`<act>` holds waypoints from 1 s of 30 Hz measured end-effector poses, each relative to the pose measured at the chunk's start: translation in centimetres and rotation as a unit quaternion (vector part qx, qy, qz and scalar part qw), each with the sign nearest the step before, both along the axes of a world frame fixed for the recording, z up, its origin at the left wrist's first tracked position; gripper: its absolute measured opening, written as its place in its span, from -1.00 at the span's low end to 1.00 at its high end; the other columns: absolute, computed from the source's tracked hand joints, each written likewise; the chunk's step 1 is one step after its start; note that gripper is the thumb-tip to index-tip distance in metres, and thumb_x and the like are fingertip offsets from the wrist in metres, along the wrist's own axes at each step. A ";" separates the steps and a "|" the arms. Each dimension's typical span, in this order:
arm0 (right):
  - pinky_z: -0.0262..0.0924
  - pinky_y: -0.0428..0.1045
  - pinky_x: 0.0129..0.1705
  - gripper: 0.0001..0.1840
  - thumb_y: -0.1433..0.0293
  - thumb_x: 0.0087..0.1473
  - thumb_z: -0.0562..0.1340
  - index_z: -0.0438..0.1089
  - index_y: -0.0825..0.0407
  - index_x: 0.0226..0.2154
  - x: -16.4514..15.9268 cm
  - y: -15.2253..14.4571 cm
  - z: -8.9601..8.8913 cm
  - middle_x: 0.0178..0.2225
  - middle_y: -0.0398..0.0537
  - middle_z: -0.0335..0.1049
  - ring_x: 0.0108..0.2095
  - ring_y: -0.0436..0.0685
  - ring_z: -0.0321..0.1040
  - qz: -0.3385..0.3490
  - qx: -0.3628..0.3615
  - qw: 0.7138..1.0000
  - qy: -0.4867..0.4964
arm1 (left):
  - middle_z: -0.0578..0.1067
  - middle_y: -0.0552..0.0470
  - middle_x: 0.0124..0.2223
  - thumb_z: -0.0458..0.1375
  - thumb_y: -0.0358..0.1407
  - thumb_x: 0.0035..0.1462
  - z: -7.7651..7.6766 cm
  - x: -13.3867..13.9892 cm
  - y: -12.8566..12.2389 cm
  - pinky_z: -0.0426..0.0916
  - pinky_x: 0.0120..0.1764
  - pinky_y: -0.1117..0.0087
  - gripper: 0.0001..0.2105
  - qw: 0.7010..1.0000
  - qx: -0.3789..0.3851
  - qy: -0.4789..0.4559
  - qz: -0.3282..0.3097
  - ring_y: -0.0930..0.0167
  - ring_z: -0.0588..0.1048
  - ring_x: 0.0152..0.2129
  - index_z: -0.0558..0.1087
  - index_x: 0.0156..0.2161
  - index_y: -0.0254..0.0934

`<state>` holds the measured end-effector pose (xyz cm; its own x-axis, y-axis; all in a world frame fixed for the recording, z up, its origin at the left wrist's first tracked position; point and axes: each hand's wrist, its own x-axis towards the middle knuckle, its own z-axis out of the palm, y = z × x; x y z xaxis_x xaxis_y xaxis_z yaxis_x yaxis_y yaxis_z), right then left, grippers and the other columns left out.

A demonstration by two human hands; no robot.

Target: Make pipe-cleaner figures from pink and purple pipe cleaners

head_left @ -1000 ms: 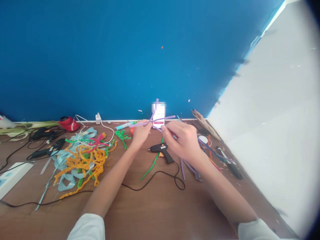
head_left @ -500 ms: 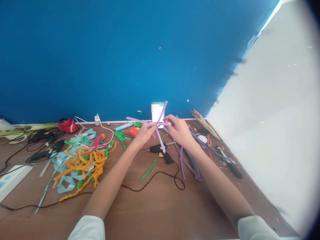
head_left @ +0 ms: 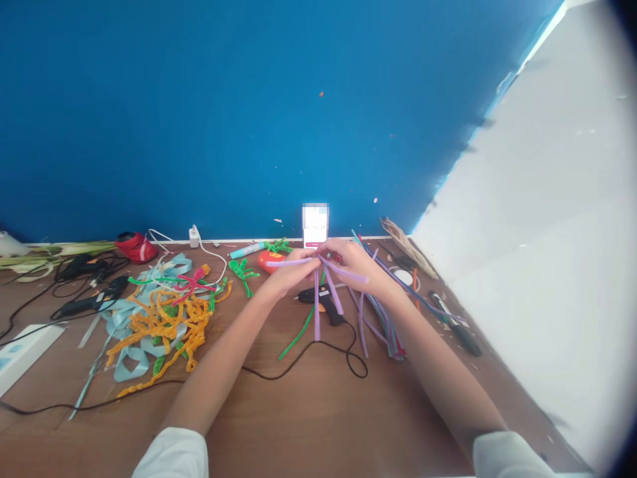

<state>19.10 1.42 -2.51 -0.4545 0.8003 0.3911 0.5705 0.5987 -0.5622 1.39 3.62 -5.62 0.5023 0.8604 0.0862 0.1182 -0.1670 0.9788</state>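
Bare bench (head_left: 318, 425) btwn forearms leaves a near-side lane, cut farther in by black cord (head_left: 273, 378). Purple stems (head_left: 317, 318) at L hand (head_left: 292, 273) & R hand (head_left: 352, 262) overhang glue gun (head_left: 307, 295); orange tangle (head_left: 166, 315) blocks L, stem bundle (head_left: 389, 328) R, phone (head_left: 315, 222) & blue wall (head_left: 199, 119) behind.

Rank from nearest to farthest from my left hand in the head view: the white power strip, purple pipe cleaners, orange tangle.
1. Purple pipe cleaners: touching the left hand.
2. Orange tangle: to the hand's left.
3. White power strip: farther left, at the view's left edge.
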 end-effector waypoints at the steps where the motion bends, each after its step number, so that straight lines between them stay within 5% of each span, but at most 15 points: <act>1: 0.15 -0.01 -0.17 -0.75 0.53 0.10 0.14 0.47 0.01 -0.22 0.0 0.0 0.0 -0.20 -0.01 0.52 -0.21 0.12 0.38 0.005 -0.005 1.000 -0.004 | 0.32 0.13 -0.51 0.10 -0.26 0.12 0.0 0.0 0.0 0.13 -0.51 0.51 -0.83 1.000 -0.005 0.001 0.001 0.54 0.27 -0.59 0.40 -0.39 -0.34; 13: 0.08 -0.05 -0.27 -0.82 0.39 0.19 0.12 0.44 0.00 -0.29 -0.2 -0.5 0.6 -0.33 -0.09 0.49 -0.32 0.07 0.36 -0.010 -0.007 0.999 -0.043 | 0.28 0.13 -0.59 0.07 -0.18 0.13 -1.3 -0.4 0.4 0.06 -0.55 0.48 -0.75 0.996 0.010 0.081 0.020 0.51 0.24 -0.62 0.32 -0.49 -0.28; 30: 0.04 -0.05 -0.28 -0.79 0.34 0.25 0.11 0.44 -0.02 -0.32 -0.3 -0.8 0.7 -0.32 -0.06 0.50 -0.28 0.08 0.36 -0.031 0.003 0.994 -0.106 | 0.26 0.14 -0.60 0.10 -0.16 0.05 -0.3 -0.1 -0.4 0.05 -0.55 0.47 -0.75 0.985 0.019 0.167 0.043 0.50 0.19 -0.61 0.39 -0.51 -0.31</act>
<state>18.79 0.65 -1.79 -0.4776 0.8271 0.2962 0.7113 0.5619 -0.4223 1.30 3.22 -5.97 0.4331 0.9005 -0.0388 0.4475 -0.1775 0.8765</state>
